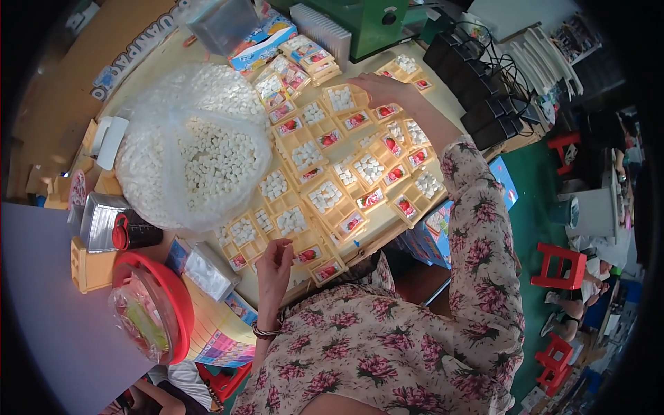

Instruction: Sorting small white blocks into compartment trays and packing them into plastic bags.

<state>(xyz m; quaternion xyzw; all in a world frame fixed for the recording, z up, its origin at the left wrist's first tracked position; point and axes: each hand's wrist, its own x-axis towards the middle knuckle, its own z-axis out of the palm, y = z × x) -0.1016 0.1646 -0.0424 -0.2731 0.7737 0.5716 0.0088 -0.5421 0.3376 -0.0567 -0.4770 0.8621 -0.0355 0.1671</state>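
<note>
Pale yellow compartment trays [299, 206] cover the table in front of me. Their compartments hold small white pieces [325, 196] and cards with a red strawberry picture [370, 198]. At the near edge of the trays is my left hand [275, 266], its fingers curled together; whatever they pinch is too small to make out. My right hand [382, 90] reaches over the far trays with fingers stretched out, the fingertips by the corner of a tray filled with white pieces [340, 98]. Left of the trays, a large clear plastic bag [155, 131] bulges with loose white pieces [218, 159].
Stacked trays [315, 59] and a blue box [266, 47] stand at the back. Black devices with cables [477, 90] line the far right. On the left are a dark jar with a red lid [138, 232] and a red basin [187, 315]. Red stools [559, 265] stand on the green floor.
</note>
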